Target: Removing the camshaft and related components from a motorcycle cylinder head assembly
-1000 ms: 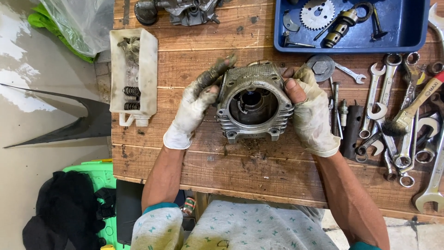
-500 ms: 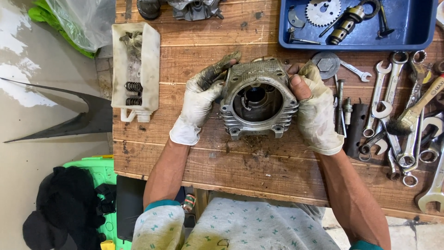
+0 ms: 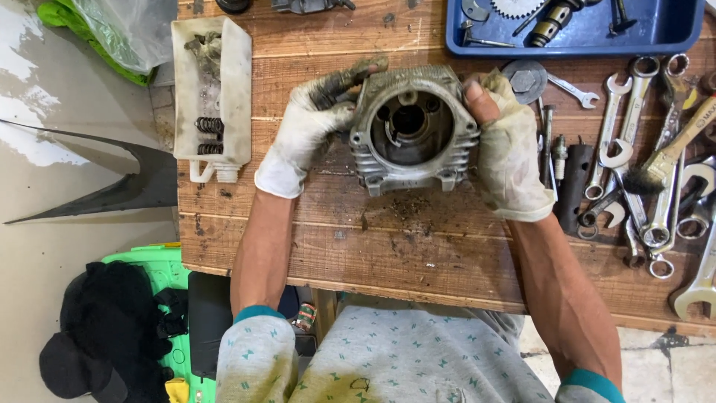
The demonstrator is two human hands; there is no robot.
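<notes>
Right now the engine cylinder (image 3: 414,128), a grey metal part with cooling fins and a round bore that faces the camera, stands on the wooden desk (image 3: 447,254), near the middle of it. Both hands hold it. The left hand (image 3: 309,130), in a dirty white glove, presses on the left side of the cylinder, and its fingers reach over the top left corner. The right hand (image 3: 507,145), also in a worn glove, closes on the right side, with the bare thumb tip lying on the top right edge. So each grip is closed around the part, one from each side.

Just below the cylinder some dark crumbs of dirt lie on the planks. Between this place and the near edge of the desk the wood is free.

On the left, close to the left hand, a white plastic tray (image 3: 235,89) holds two dark springs (image 3: 209,136); it reaches almost to the left edge of the desk. On the right, just beside the right hand, many wrenches (image 3: 641,149) lie close together, and a dark tube (image 3: 574,179) lies among them. Behind the cylinder, at the far right, a blue tray (image 3: 582,45) holds small parts. Beyond the left edge a black cloth (image 3: 104,328) lies on the floor.
</notes>
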